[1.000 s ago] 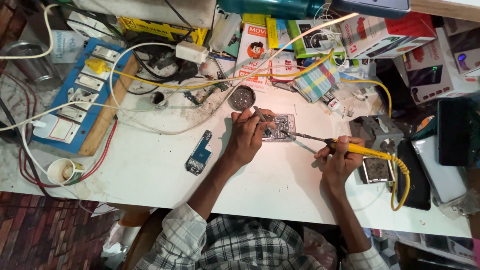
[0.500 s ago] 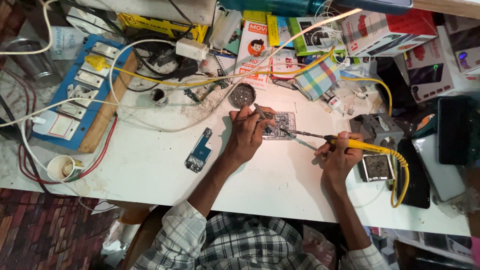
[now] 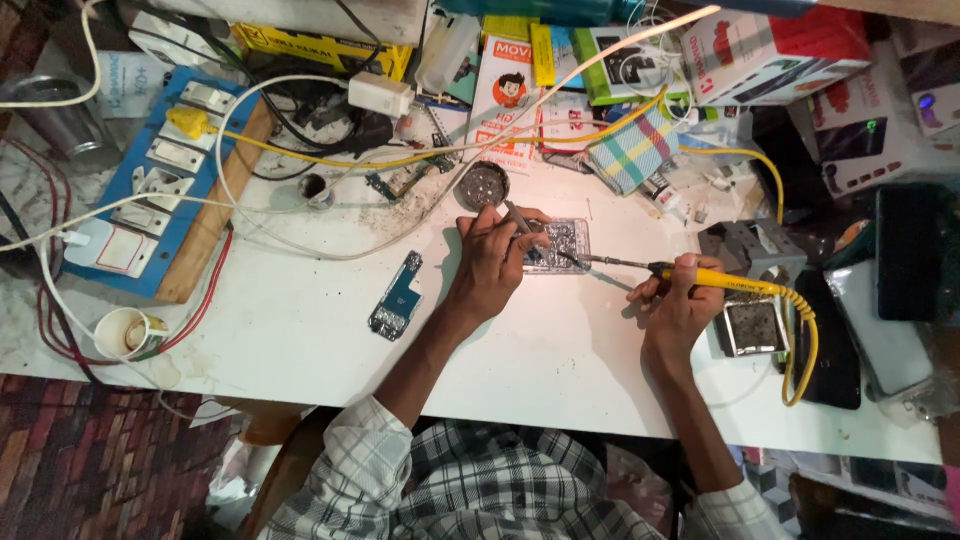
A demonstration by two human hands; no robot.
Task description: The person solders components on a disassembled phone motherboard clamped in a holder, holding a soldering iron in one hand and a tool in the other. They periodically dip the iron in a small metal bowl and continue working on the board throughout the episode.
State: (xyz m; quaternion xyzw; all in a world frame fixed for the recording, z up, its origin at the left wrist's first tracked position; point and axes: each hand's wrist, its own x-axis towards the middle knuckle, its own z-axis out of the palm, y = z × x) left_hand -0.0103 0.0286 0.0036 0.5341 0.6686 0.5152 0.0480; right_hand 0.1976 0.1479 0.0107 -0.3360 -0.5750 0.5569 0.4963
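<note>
On the white worktable [image 3: 300,330], the left hand [image 3: 495,265] presses down on a small silvery rectangular circuit board [image 3: 565,240], fingers curled around what looks like thin metal tweezers [image 3: 518,218], though the view is too small to be sure. The right hand [image 3: 680,305] is closed in a pen grip around a yellow-handled soldering iron [image 3: 715,282], its tip touching the board. A blue phone circuit board [image 3: 398,297] lies near the left wrist; a round dark tin [image 3: 482,185] sits just behind the hands.

Soldering iron [image 3: 722,283]: yellow handle, yellow cord. Circuit board [image 3: 399,296]: blue-green; switch panel [image 3: 150,180]: blue with white switches. Cloth [image 3: 630,153]: blue, green, yellow check; shirt sleeve [image 3: 345,470]: black-and-white plaid; table [image 3: 300,330]: white.
</note>
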